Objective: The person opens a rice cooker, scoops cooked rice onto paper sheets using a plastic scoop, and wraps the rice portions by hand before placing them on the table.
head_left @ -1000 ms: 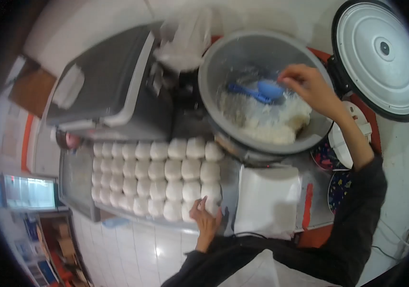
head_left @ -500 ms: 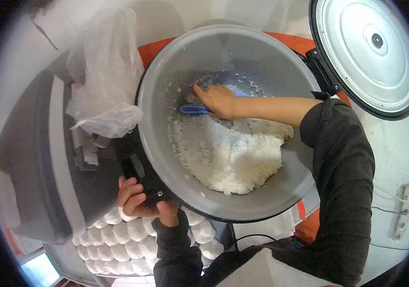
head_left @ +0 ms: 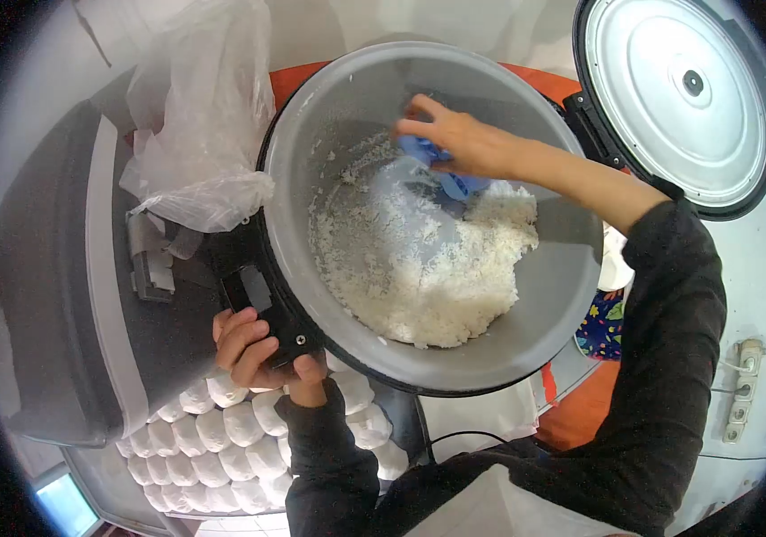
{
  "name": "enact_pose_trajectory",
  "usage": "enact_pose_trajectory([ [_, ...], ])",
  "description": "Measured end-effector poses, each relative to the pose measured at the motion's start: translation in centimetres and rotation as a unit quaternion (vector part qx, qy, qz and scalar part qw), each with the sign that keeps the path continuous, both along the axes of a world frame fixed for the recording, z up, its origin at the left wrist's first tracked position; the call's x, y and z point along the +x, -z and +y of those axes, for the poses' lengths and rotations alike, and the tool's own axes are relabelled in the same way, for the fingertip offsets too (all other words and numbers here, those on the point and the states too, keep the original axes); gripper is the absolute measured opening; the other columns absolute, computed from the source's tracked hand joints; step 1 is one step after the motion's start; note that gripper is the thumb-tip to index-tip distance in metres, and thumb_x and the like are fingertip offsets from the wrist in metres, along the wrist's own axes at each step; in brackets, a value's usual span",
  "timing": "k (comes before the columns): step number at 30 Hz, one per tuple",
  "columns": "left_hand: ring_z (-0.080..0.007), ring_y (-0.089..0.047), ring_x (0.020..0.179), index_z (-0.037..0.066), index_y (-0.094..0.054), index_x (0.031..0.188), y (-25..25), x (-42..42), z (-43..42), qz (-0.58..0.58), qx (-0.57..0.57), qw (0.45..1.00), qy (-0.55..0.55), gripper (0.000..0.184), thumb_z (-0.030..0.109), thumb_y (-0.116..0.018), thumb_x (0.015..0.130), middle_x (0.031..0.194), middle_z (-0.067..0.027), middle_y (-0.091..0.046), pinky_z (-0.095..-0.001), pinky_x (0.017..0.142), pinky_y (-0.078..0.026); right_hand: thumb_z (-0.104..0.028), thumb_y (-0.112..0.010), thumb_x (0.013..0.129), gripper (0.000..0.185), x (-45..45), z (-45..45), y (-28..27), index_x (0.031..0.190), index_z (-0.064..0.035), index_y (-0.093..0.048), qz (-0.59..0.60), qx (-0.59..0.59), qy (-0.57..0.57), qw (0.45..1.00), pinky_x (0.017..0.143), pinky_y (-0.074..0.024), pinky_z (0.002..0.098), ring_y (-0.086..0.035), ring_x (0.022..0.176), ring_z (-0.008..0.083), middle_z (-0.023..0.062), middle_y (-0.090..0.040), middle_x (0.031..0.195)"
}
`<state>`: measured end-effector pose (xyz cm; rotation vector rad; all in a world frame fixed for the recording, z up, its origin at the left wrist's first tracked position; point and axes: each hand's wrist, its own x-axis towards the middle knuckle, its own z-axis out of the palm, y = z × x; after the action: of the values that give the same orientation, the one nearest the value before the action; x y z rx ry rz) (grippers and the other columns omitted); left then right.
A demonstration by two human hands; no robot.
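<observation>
A large grey pot [head_left: 544, 295] holds white cooked rice [head_left: 437, 295], heaped along its lower side, with loose grains stuck on the left. Inside the pot, my right hand [head_left: 459, 143] is closed on a blue scoop [head_left: 423, 150]. More blue plastic [head_left: 462, 185] shows beneath this hand, partly hidden by it. My left hand [head_left: 258, 351] grips the black latch part [head_left: 289, 336] on the cooker's lower left side, fingers curled round it.
The cooker's round lid [head_left: 683, 89] stands open at upper right. A clear plastic bag [head_left: 204, 125] and a dark grey box [head_left: 52, 268] are at left. Rows of white wrapped portions [head_left: 213, 430] lie below. A power strip [head_left: 741, 394] is on the right.
The view has moved closer over the pot. My left hand has gone from the white portions to the cooker's side. My right hand has taken hold of the blue scoop and lifted it.
</observation>
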<state>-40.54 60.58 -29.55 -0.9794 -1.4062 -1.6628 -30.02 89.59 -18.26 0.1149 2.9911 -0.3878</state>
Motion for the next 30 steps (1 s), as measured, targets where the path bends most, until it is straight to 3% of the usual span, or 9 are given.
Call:
enact_pose_trajectory([
  [5,-0.0223,-0.053,0.076,0.012,-0.041,0.084,-0.6,0.8,0.9,-0.041,0.048,0.998,-0.028,0.036,0.045,-0.055,0.080,0.082,-0.0048,-0.046,-0.0396,0.071,-0.041,-0.014,-0.064,0.075,0.048,2.1,-1.3,-1.6,0.119,-0.0098,-0.044,-0.053,0.278,-0.119,0.952,0.080,-0.0487,0.0430,-0.057,0.097,0.0293,0.0111,-0.053,0.102],
  [6,-0.0223,-0.053,0.076,0.012,-0.041,0.084,-0.5,0.6,1.0,-0.038,0.051,0.998,-0.026,0.036,0.045,-0.055,0.080,0.082,-0.0048,-0.046,-0.0396,0.071,-0.041,-0.018,-0.059,0.079,0.042,2.3,-2.8,-0.5,0.119,-0.0123,-0.046,-0.141,0.553,-0.227,0.789,0.075,-0.0472,0.0425,-0.057,0.095,0.0256,0.0083,-0.055,0.100],
  [7,-0.0223,-0.054,0.076,0.012,-0.042,0.084,-0.2,0.1,1.1,-0.013,0.053,0.998,-0.009,0.036,0.045,-0.056,0.080,0.082,-0.0051,-0.046,-0.0391,0.072,-0.041,-0.021,-0.054,0.084,0.036,2.5,-3.5,0.6,0.118,-0.0148,-0.047,-0.214,0.759,-0.307,0.532,0.071,-0.0457,0.0419,-0.056,0.092,0.0218,0.0054,-0.056,0.097],
  [10,-0.0224,-0.054,0.077,0.012,-0.043,0.084,-0.4,0.3,0.7,-0.002,0.043,0.999,0.004,0.036,0.045,-0.057,0.079,0.083,-0.0050,-0.046,-0.0383,0.072,-0.041,-0.026,-0.048,0.086,0.042,4.4,0.1,4.8,0.127,-0.0174,-0.045,-0.218,0.658,-0.312,0.650,0.068,-0.0445,0.0407,-0.058,0.086,0.0197,0.0015,-0.058,0.091],
  [12,-0.0225,-0.055,0.077,0.012,-0.044,0.084,-0.4,0.2,0.6,-0.030,0.038,0.999,-0.012,0.036,0.045,-0.057,0.079,0.083,-0.0047,-0.047,-0.0380,0.072,-0.041,-0.022,-0.050,0.085,0.047,4.0,-1.5,-0.4,0.131,-0.0176,-0.043,-0.211,0.649,-0.279,0.676,0.064,-0.0445,0.0371,-0.059,0.084,0.0179,0.0013,-0.058,0.093],
  [14,-0.0223,-0.056,0.077,0.012,-0.045,0.086,0.0,-0.4,0.3,0.025,0.017,0.999,0.024,0.034,0.043,-0.057,0.079,0.084,-0.0037,-0.049,-0.0371,0.073,-0.040,-0.021,-0.053,0.083,0.052,3.5,-3.6,-4.3,0.133,-0.0152,-0.042,-0.267,0.550,-0.067,0.789,0.060,-0.0441,0.0314,-0.060,0.077,0.0160,0.0016,-0.059,0.090],
  [20,-0.0205,-0.060,0.076,0.016,-0.047,0.081,0.1,0.8,0.3,-0.059,0.011,0.998,-0.007,0.031,0.045,-0.057,0.077,0.081,-0.0002,-0.053,-0.0360,0.080,-0.036,-0.016,-0.054,0.079,0.053,9.8,-6.3,-4.5,0.131,-0.0102,-0.046,-0.352,0.550,-0.219,0.725,0.047,-0.0413,0.0265,-0.058,0.060,0.0165,0.0025,-0.056,0.074],
  [26,-0.0191,-0.062,0.081,0.021,-0.048,0.085,0.4,0.7,0.4,-0.054,0.027,0.998,0.019,0.027,0.046,-0.055,0.078,0.082,0.0013,-0.054,-0.0399,0.089,-0.031,-0.011,-0.053,0.078,0.059,9.2,-4.9,-0.3,0.135,-0.0054,-0.038,-0.297,0.472,-0.039,0.829,0.045,-0.0465,0.0322,-0.059,0.058,0.0201,0.0092,-0.057,0.074],
  [30,-0.0185,-0.061,0.086,0.024,-0.047,0.087,0.5,0.6,0.2,-0.043,0.019,0.998,0.049,0.023,0.044,-0.054,0.079,0.085,0.0016,-0.054,-0.0438,0.091,-0.029,-0.011,-0.054,0.080,0.058,6.1,-2.3,-0.3,0.134,0.0016,-0.035,-0.260,0.450,-0.082,0.851,0.051,-0.0506,0.0327,-0.063,0.067,0.0231,0.0139,-0.061,0.077],
])
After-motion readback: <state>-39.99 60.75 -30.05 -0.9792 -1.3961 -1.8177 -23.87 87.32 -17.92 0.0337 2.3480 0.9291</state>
